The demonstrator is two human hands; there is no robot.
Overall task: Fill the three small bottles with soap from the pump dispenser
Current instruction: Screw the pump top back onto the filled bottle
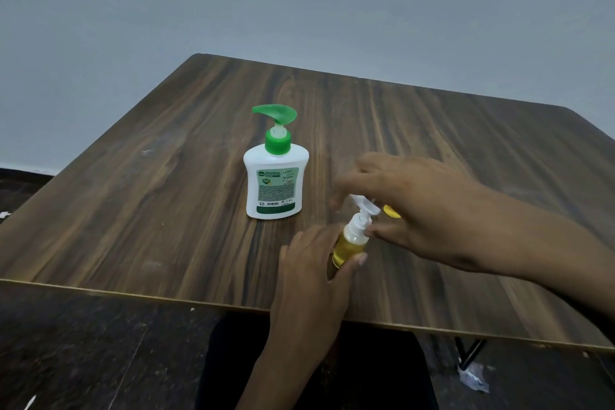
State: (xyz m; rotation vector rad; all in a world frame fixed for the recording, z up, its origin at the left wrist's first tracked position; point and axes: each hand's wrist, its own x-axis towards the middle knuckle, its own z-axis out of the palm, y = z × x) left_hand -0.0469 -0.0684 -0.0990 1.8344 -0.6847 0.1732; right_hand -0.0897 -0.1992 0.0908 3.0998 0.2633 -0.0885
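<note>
Near front edge of wooden table [139, 210]: small bottle [349, 245] with yellow liquid, tilted, gripped around lower body by left hand [312, 271], fingers curled tight, thumb across front. Right hand [416, 206] over its white pump cap [362, 213], fingertips pinching cap; motion-blurred, exact contact unclear. Yellow bit [391, 211] under right palm, mostly hidden, cannot tell what. Pump dispenser [275, 173], white with green head, upright just behind-left, untouched. Other small bottles not visible.
</note>
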